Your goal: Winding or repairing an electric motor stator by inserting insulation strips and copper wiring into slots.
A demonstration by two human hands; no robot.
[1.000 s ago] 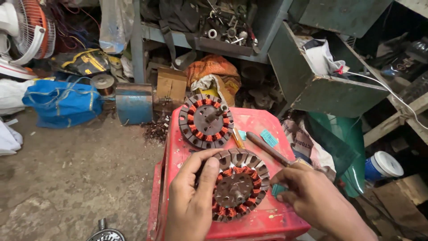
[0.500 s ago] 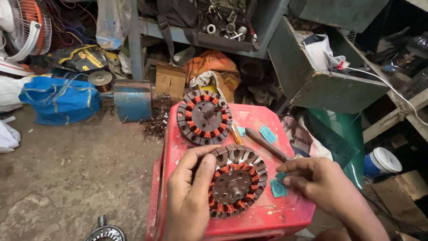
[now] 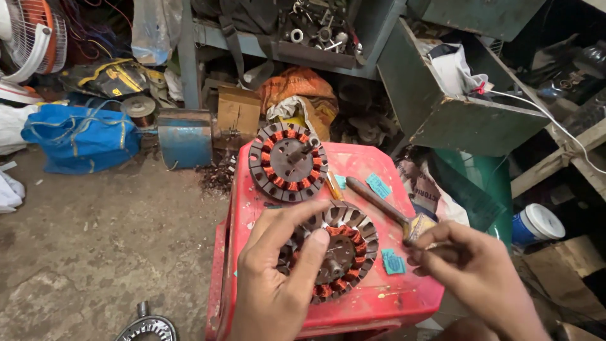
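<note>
1. Head view: left hand rests curled on the nearer stator, fingers pressing it onto the red stool
2. Right hand pinches the paintbrush by its ferrule
3. Open green metal box holds white cloth; shelf tray holds bearings

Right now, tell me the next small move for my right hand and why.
Probably close the right hand on the paintbrush by its bristle end. Its fingers already touch there, while the left hand steadies the near stator on the red stool.
</note>
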